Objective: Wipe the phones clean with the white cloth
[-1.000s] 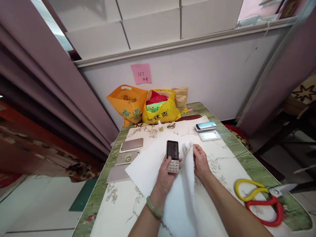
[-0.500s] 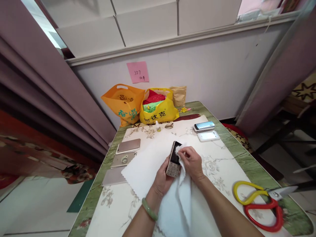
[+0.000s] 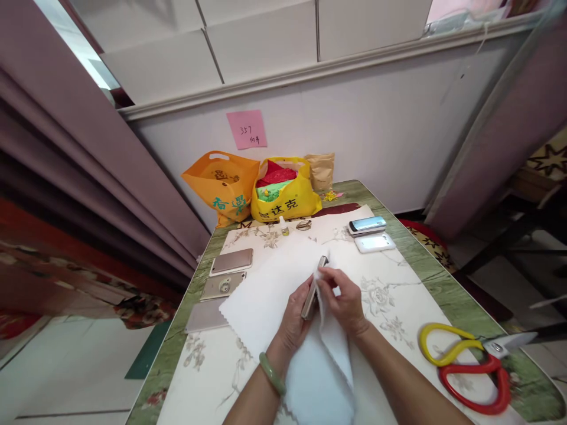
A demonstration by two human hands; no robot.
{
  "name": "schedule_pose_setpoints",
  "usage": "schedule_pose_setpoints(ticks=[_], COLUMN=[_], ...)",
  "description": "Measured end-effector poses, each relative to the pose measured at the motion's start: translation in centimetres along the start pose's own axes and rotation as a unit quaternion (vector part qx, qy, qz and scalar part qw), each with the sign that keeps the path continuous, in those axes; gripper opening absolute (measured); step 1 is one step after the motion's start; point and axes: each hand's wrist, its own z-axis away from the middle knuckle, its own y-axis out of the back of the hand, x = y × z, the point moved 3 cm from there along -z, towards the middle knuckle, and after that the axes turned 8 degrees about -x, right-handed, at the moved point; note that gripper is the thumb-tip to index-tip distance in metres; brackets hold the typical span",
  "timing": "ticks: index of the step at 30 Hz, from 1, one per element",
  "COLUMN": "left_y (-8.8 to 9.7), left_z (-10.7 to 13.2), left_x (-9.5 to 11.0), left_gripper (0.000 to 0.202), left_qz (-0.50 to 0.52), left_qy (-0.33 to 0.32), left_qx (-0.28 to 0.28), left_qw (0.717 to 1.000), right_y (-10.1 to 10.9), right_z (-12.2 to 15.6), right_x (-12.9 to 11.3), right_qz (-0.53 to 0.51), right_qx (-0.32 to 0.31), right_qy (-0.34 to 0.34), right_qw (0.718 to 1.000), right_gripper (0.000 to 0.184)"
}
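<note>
In the middle of the head view, my left hand [image 3: 295, 313] is closed around a keypad mobile phone [image 3: 309, 302], which is turned on edge so its narrow side faces up. My right hand [image 3: 343, 300] pinches a fold of white cloth [image 3: 326, 336] against the phone's upper part. The phone's screen and keys are hidden at this angle. Below both hands the cloth hangs down toward me, and another white cloth sheet [image 3: 261, 295] with a zigzag edge lies flat under them. A green bangle [image 3: 272, 373] circles my left wrist.
Several phones lie at the left, one a rose-gold phone [image 3: 233, 261]; at right are a blue-screened phone [image 3: 367, 224] and a white phone [image 3: 374, 242]. Large scissors [image 3: 476, 366] lie front right. Behind stand a small bottle [image 3: 284, 226], an orange bag [image 3: 221, 189] and a yellow bag [image 3: 287, 203].
The phone has turned from screen-and-keypad facing me to standing on its edge. My right hand has shifted slightly, still pinching the cloth against it.
</note>
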Motion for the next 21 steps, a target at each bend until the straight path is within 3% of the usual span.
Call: schedule_pose_setpoints(ticks=[4, 6, 9, 13, 15, 18, 21], left_y=[-0.4, -0.3, 0.0, 0.6, 0.8, 0.7, 0.3], left_z=[0.3, 0.3, 0.0, -0.4, -0.4, -0.4, -0.3], left_x=[0.1, 0.0, -0.2, -0.4, -0.4, -0.4, -0.4], left_gripper=[0.049, 0.047, 0.043, 0.046, 0.051, 0.049, 0.041], left_qz=[-0.091, -0.109, -0.071, 0.011, 0.023, 0.008, -0.018], left_qy=[0.015, 0.015, -0.003, -0.045, -0.049, -0.041, -0.026], left_qx=[-0.028, -0.026, -0.007, 0.024, 0.028, 0.017, -0.005], left_qw=[0.995, 0.994, 0.997, 0.999, 0.998, 0.999, 0.999], right_y=[2.1, 2.3, 1.3, -0.9, -1.4, -1.1, 0.0], right_z=[-1.0, -1.0, -0.4, 0.9, 1.3, 1.2, 0.6], right_x=[1.8, 1.7, 0.4, -2.2, -2.9, -2.6, -1.6], right_qz=[-0.006, -0.015, -0.027, -0.035, -0.018, 0.047, 0.101], right_qx=[0.094, 0.104, 0.045, -0.082, -0.117, -0.102, -0.048], right_qy=[-0.105, -0.121, -0.085, 0.028, 0.08, 0.103, 0.069], right_qw=[0.99, 0.987, 0.995, 0.996, 0.99, 0.988, 0.991], right_gripper=[0.02, 0.02, 0.018, 0.017, 0.018, 0.016, 0.014])
